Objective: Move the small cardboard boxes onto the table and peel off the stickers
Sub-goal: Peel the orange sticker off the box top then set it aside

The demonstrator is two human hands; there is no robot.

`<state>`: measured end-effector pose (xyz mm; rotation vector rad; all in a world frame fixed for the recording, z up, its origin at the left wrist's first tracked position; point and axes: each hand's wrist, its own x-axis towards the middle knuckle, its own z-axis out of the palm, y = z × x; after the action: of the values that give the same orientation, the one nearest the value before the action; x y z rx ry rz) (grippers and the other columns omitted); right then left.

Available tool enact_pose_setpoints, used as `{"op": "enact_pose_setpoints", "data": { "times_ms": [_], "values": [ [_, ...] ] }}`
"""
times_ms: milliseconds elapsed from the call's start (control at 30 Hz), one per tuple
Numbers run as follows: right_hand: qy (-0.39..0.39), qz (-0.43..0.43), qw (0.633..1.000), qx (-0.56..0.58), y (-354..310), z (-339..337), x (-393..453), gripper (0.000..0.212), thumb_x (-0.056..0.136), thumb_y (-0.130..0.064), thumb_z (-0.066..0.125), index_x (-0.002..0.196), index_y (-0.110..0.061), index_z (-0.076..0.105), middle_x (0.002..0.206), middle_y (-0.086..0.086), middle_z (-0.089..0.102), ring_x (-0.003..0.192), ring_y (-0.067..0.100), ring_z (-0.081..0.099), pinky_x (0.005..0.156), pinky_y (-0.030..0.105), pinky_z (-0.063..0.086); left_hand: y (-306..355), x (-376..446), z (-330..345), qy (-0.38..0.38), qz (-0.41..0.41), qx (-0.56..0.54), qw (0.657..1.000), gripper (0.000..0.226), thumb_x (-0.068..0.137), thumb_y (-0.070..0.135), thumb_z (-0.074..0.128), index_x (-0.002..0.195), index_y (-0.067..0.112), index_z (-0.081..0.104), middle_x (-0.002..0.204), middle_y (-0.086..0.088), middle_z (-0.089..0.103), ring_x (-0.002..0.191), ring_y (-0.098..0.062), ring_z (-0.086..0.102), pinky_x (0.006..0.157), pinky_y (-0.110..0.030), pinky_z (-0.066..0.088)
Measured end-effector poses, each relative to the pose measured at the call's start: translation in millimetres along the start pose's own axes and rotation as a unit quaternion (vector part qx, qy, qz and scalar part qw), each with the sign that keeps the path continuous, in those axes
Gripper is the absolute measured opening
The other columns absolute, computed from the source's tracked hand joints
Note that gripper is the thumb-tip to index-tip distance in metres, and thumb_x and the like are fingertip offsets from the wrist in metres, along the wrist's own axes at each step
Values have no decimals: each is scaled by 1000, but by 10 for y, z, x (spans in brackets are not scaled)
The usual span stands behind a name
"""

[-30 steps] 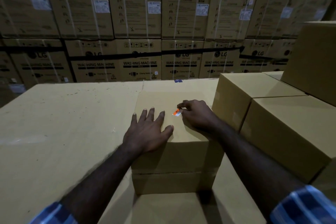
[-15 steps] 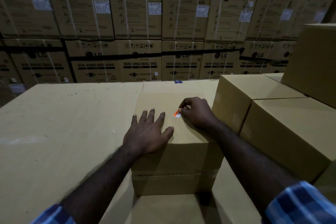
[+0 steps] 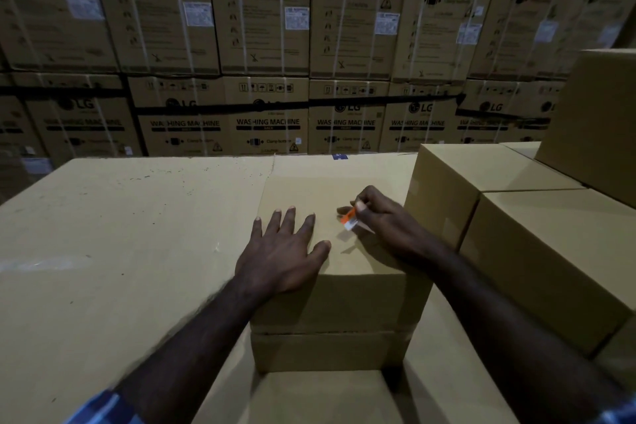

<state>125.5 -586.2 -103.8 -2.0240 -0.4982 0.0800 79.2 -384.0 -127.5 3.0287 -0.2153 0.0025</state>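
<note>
Head camera view, looking down in dim light across a broad cardboard-covered desk (image 3: 103,251). Left of centre, the person's left hand (image 3: 282,251) lies flat, fingers spread straight, palm down on the top of a small cardboard box (image 3: 330,303) that stands on the desk in the middle of the view. Just right of that hand, on the same box top, an orange and white sticker (image 3: 349,218) is partly lifted from the cardboard. The right hand (image 3: 382,220) pinches the sticker's upper edge between thumb and forefinger, the other fingers curled; the sticker's lower end looks to be touching the box. Further right, two more plain cardboard boxes (image 3: 550,251) stand side by side against the first box, with another stacked above at the right edge. Behind everything rises a wall of washing machine cartons (image 3: 268,45).
</note>
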Motion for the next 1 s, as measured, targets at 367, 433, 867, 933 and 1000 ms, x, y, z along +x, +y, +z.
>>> {"op": "enact_pose_setpoints", "data": {
  "times_ms": [367,433,867,933,1000],
  "values": [
    [22,-9,996,-91,81,66,30,15,97,-38,37,96,-29,49,110,-1,69,113,19,60,106,56,37,5,-16,-1,2,0,6,1000,68,95,64,14,153,31,-2,162,-6,-7,148,-27,-7,119,-52,-2],
    [32,-6,992,-121,71,69,40,13,99,-36,34,95,-31,45,121,2,68,118,20,58,110,58,30,8,-16,-6,2,0,3,1000,68,95,63,14,153,31,-1,162,-6,-7,148,-27,-6,119,-52,-2],
    [34,-31,992,-118,37,72,-6,19,102,-24,38,93,-15,52,88,-7,67,92,6,60,115,41,17,9,-27,8,4,-4,10,1000,69,95,64,14,153,32,-1,162,-6,-6,148,-27,-6,119,-52,-2],
    [78,-19,989,-122,39,76,-11,16,103,-23,40,94,-18,52,86,-6,64,84,3,57,93,28,34,7,-32,11,6,-2,10,1000,69,95,64,14,153,32,-1,162,-6,-6,148,-27,-6,119,-52,-2],
    [101,-2,987,-122,52,73,-3,14,103,-24,40,96,-20,51,94,1,66,90,12,60,86,28,42,2,-36,16,10,1,9,1000,68,95,64,14,153,31,-1,162,-6,-7,148,-27,-6,119,-51,-3]
  ]
}}
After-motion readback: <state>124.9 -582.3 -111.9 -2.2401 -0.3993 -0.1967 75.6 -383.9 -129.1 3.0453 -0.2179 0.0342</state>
